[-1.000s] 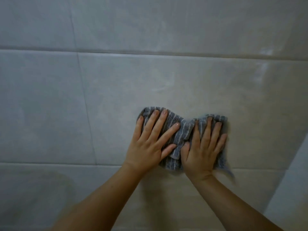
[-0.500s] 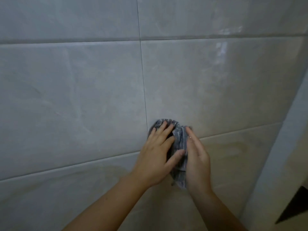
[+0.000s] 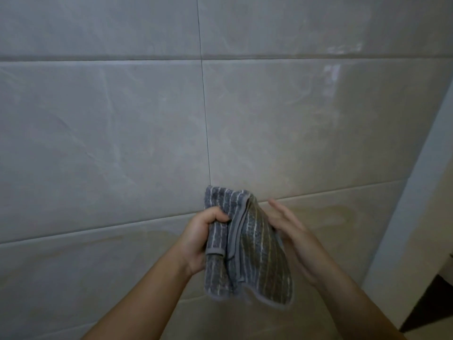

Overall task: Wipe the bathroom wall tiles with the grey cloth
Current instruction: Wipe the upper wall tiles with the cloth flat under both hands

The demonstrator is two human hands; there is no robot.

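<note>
Two hands are working the grey cloth point(image 3: 247, 244) in front of the wall tiles point(image 3: 122, 143), and we are seeing it held off the surface rather than pressed to it. Our left hand point(image 3: 201, 239) is clenching a bunched fold of the cloth, fingers point(image 3: 218, 215) curled tight around it near its upper left part. Our right hand point(image 3: 294, 239) is lying flat against the cloth's right side, fingers stretched out and pointing up toward the tiles, not wrapped around anything; whether the thumb is pinching the fabric we cannot tell, as the cloth is hiding it. The striped cloth is hanging folded between both hands, its lower hem drooping below the wrists. Behind it, the tiles are showing a dark vertical joint and pale horizontal joints. A light corner edge point(image 3: 416, 192) is running down the right.
</note>
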